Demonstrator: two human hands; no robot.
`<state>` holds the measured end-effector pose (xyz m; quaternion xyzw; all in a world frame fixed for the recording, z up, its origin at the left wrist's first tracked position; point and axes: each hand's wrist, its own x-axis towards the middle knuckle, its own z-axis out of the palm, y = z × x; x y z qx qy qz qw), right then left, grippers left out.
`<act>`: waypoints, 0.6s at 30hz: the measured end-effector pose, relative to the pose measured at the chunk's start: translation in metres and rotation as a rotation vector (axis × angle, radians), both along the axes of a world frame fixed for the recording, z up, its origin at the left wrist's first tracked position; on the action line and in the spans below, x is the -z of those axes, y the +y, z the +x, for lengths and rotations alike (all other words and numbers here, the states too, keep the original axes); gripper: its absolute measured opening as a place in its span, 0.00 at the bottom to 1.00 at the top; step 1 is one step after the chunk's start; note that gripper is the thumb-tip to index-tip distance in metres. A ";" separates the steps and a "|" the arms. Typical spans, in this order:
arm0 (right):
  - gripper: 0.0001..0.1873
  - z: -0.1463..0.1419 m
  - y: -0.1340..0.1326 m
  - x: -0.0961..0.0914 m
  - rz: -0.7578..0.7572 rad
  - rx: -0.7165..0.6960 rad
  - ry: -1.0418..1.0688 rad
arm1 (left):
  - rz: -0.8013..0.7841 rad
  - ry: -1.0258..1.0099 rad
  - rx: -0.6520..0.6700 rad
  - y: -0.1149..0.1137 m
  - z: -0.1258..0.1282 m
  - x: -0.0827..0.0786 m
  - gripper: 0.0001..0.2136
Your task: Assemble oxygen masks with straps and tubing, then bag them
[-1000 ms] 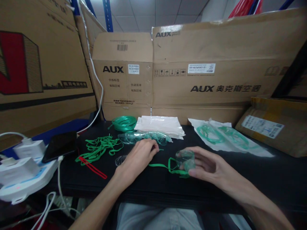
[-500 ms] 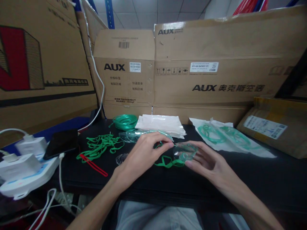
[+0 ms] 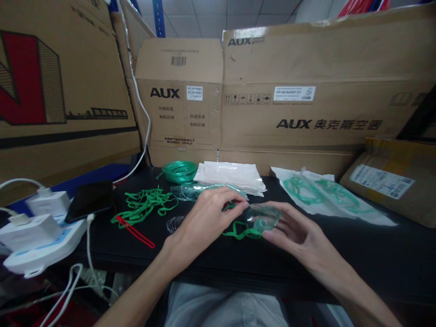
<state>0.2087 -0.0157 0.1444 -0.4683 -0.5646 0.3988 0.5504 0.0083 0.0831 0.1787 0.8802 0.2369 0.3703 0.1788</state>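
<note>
A clear, green-tinted oxygen mask (image 3: 261, 220) is held just above the table by my right hand (image 3: 295, 227), its fingers behind the shell and its thumb at the lower edge. My left hand (image 3: 213, 210) pinches at the mask's left edge, where a green elastic strap (image 3: 242, 232) runs beneath the fingers and below the mask. The exact pinch point is partly hidden. Behind my left hand lie more clear masks (image 3: 185, 191), stacked on their side. Left of that hand are small clear pieces (image 3: 174, 223), too blurred to name.
A heap of green straps (image 3: 145, 206) and a red loop (image 3: 136, 232) lie left. Behind are coiled green tubing (image 3: 180, 171) and white pouches (image 3: 230, 176). Packed tubing (image 3: 306, 190) lies right. A power strip (image 3: 44, 256) and phone (image 3: 89, 200) stand far left; cardboard (image 3: 306, 109) walls the back.
The view has shifted slightly, moving the scene a little to the right in the picture. Both hands keep nearly the same hold at the mask.
</note>
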 end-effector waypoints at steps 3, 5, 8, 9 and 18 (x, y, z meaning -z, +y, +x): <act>0.20 0.001 0.001 0.002 0.054 0.027 -0.073 | -0.014 0.013 0.011 -0.001 0.000 0.000 0.05; 0.20 0.002 0.002 0.004 0.078 0.041 -0.120 | -0.035 0.014 0.015 -0.001 0.000 0.000 0.06; 0.21 0.003 0.002 0.005 0.070 0.053 -0.142 | -0.108 -0.015 0.014 -0.001 0.000 0.000 0.07; 0.22 0.002 0.002 0.005 0.062 0.053 -0.142 | -0.138 -0.027 0.023 0.000 0.000 0.000 0.07; 0.24 -0.003 0.004 0.010 0.023 -0.047 -0.010 | -0.244 0.040 0.103 0.008 -0.002 0.005 0.08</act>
